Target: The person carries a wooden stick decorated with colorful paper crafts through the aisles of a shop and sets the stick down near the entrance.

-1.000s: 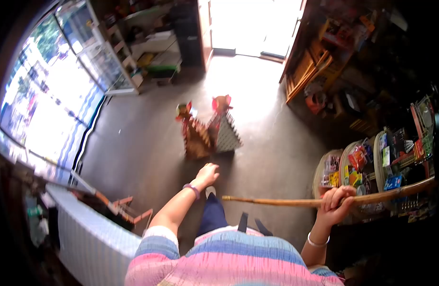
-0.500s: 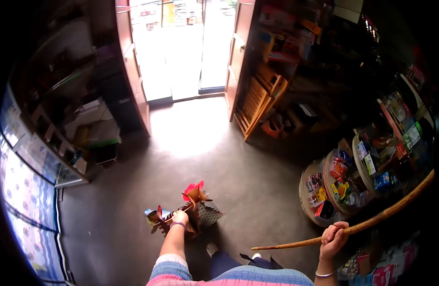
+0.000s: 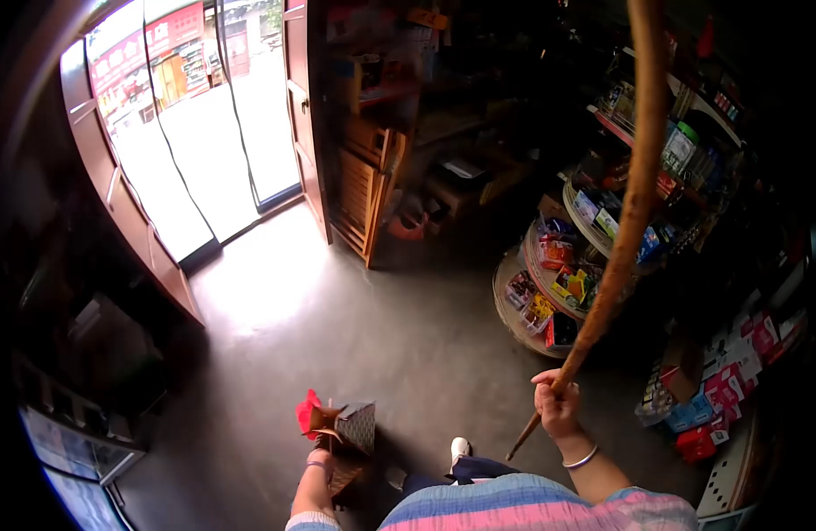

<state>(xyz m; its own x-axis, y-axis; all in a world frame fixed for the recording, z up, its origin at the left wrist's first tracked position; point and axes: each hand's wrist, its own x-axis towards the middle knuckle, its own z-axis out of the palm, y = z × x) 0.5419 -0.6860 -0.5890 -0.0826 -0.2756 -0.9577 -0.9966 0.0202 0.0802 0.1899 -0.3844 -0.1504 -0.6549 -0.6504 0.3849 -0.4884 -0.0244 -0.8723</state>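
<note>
The right hand is wrapped around 1 wooden pole; the left hand is at a red-topped bundle, fingers hidden, its grip impossible to tell.

I have a brown, curved pole slanting through my right hand, and a grey-and-brown, red-topped bundle at my left hand

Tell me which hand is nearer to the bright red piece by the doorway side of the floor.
Left. The left hand is just below the red piece in view; the right hand is well to its right, around the wooden pole.
</note>
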